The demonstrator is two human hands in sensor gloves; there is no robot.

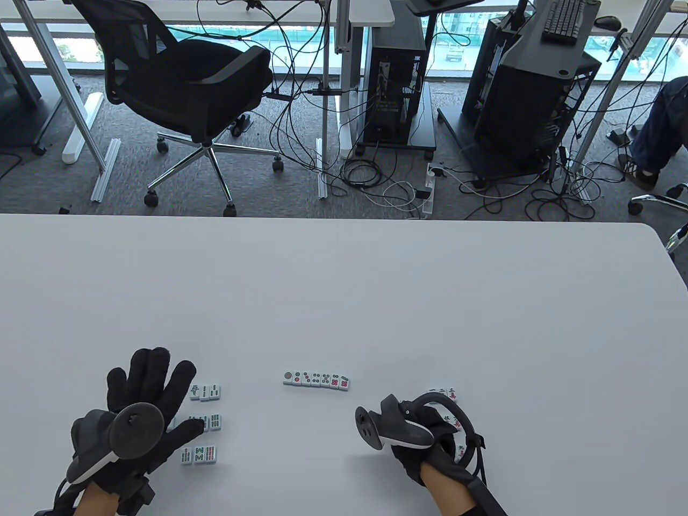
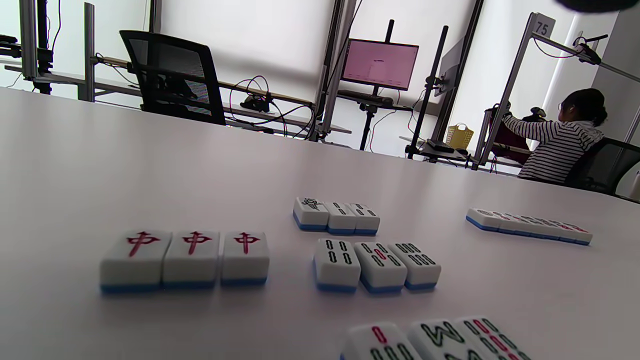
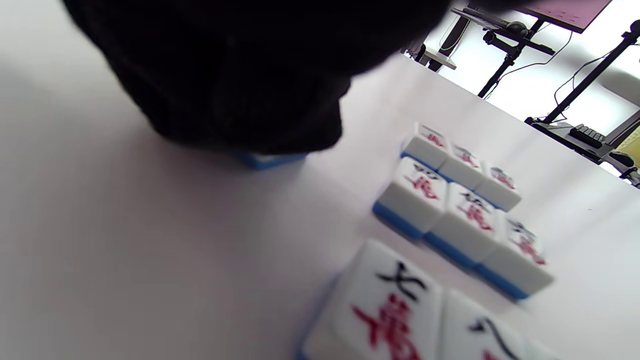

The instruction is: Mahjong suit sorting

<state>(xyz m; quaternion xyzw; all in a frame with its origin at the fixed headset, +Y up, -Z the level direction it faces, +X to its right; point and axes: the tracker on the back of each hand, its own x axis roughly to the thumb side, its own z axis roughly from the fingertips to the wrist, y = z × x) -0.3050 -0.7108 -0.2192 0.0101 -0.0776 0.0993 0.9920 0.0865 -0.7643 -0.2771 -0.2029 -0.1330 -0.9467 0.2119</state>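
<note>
We are sorting mahjong tiles into groups on the white table (image 1: pixel 344 290), and it looks nearly done. By our left hand (image 1: pixel 145 408) lie three short rows of bamboo tiles (image 1: pixel 206 423), set one behind the other. The wrist camera also shows three red-sign tiles (image 2: pixel 187 257) in a row just beside them. Our left fingers (image 1: pixel 153 371) are spread out straight and hold nothing. The row of dot tiles (image 1: pixel 317 379) sits in the middle, well apart from both hands.

Our right hand (image 1: pixel 430 435) is low on the table next to the rows of character tiles (image 3: pixel 460 215). A blue tile edge (image 3: pixel 267 160) peeks out from under the glove, so we think this hand is moving one tile. We cannot tell if the fingers are pinching it or just pressing on it.

Next, that tile should slide in beside the others like it without bumping the neat rows.

We see no boxes or trays here. The tiles just lie on the table.
</note>
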